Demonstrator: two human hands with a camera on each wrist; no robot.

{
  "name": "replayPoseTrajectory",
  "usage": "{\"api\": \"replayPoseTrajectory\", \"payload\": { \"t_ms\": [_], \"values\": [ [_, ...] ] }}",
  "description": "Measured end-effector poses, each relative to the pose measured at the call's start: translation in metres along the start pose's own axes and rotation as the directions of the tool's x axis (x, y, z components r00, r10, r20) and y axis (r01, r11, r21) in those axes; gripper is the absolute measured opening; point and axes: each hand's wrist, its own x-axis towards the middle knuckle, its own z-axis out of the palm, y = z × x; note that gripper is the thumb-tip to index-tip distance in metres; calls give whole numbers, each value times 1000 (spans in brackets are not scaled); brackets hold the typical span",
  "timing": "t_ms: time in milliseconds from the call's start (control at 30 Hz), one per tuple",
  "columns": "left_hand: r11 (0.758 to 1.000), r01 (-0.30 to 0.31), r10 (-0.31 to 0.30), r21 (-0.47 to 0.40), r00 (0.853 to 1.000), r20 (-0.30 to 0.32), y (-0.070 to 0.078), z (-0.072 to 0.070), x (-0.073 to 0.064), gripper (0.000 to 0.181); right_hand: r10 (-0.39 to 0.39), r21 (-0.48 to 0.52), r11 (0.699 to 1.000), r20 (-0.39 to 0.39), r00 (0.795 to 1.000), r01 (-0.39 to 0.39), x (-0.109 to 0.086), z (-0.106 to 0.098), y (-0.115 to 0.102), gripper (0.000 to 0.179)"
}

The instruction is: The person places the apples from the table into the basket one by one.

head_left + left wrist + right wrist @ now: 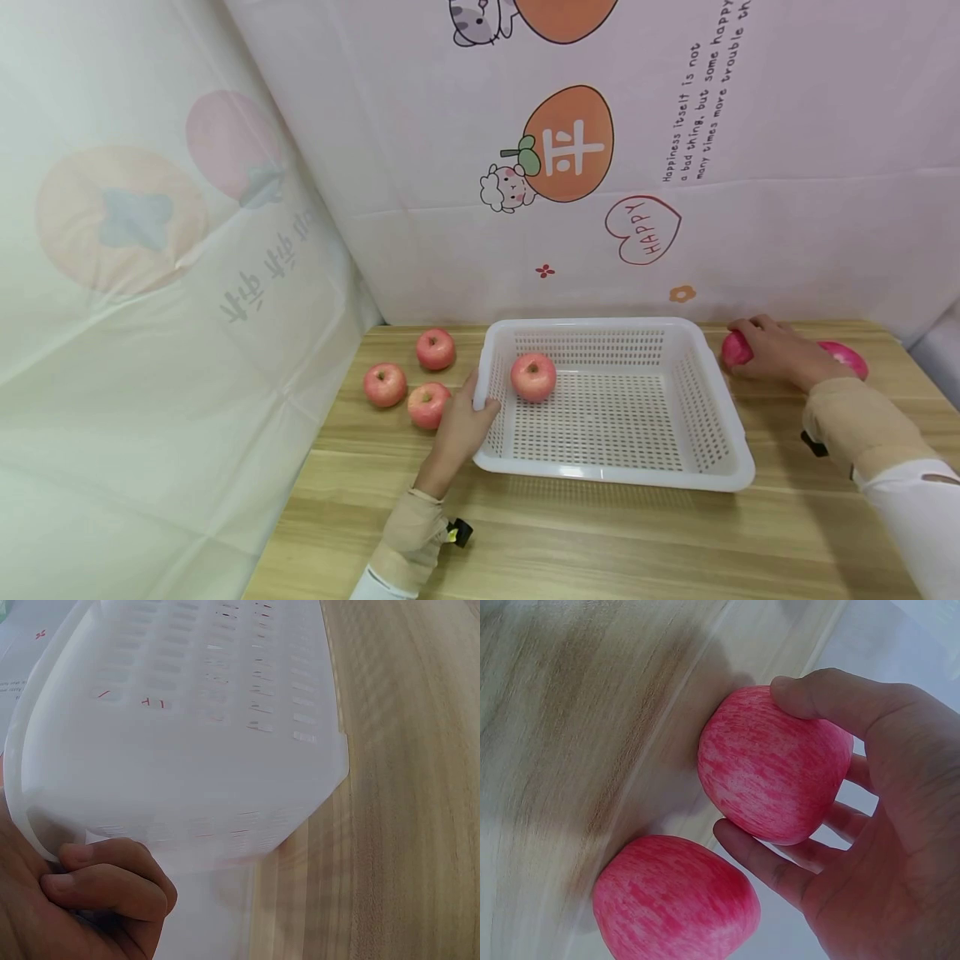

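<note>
My left hand (461,423) grips the left rim of a white plastic basket (600,475), its thumb over the rim and its fingers curled under it outside in the left wrist view. One red apple (533,377) sits inside the basket, near its left end. Right of the basket, my right hand (776,354) holds a deep-pink streaked apple (776,765) between thumb and fingers, close to the wooden table. A second deep-pink apple (676,900) lies beside it, partly behind my wrist in the head view.
Left of the basket three red apples, a back one (436,349), a left one (385,385) and a front one (430,406), stand on the wooden table (360,500). A printed white cloth (435,250) hangs behind the table, and another sheet (150,375) hangs at the left.
</note>
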Motion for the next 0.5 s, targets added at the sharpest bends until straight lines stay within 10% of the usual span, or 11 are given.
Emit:
{"api": "replayPoseTrajectory", "payload": {
  "t_ms": [500],
  "values": [
    [1000,12,-12,-4,1000,3,2,0,-1,71,-4,5,1000,-6,1000,4,-3,-1,-1,87]
  ]
}}
